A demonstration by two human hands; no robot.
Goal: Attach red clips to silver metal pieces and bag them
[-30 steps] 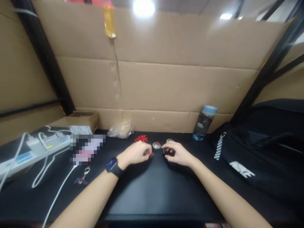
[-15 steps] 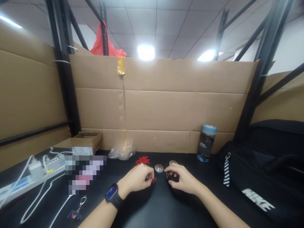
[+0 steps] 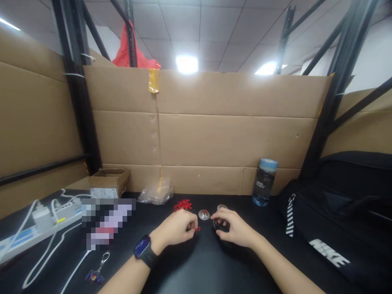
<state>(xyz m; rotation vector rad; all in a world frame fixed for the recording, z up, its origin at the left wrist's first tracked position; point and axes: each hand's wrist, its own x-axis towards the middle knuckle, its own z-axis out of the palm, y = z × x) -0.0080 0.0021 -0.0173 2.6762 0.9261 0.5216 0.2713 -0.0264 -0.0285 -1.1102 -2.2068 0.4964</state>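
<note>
My left hand [image 3: 180,227], with a dark watch on its wrist, pinches a small red cord loop [image 3: 197,229] just above the black table [image 3: 202,269]. To its right, my right hand [image 3: 233,228] curls its fingers round the rim of a shiny metal disc [image 3: 216,224], mostly hidden by the hand. Between and beyond the hands lies a round metal disc [image 3: 203,214] with a bit of red at its centre. Another disc [image 3: 221,207] is partly covered behind my right hand. Behind my left hand is a pile of red cords [image 3: 183,204].
A clear plastic bag [image 3: 157,192] and a small cardboard box [image 3: 109,179] stand near the cardboard wall. At left are a power strip [image 3: 18,243], white cables and a keychain [image 3: 95,277]. A water bottle [image 3: 264,183] and black bag [image 3: 343,212] are at right.
The whole view has shifted slightly, so things appear a little higher and further left. Both hands keep nearly the same pose and grip.
</note>
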